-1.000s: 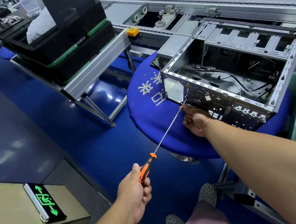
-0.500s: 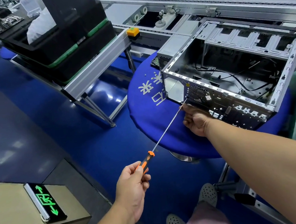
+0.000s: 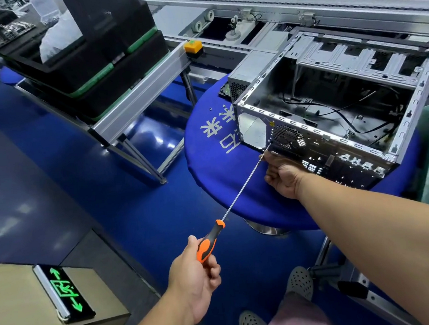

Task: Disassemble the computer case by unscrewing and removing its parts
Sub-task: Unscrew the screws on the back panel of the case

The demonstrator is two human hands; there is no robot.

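Orange-handled, the long screwdriver [image 3: 238,191] was gripped by the left hand [image 3: 195,278] at lower centre, its tip at the computer case [image 3: 332,118] on the blue counter [image 3: 208,167] at right, where the right hand [image 3: 283,175] curled against the rear panel (seemingly steadying it), so keeping the shaft square to the screw would probably prevent slipping.

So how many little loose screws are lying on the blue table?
2 that I can see: one screw and another screw just right of it, both on the blue table left of the computer case. More may hide behind the case.
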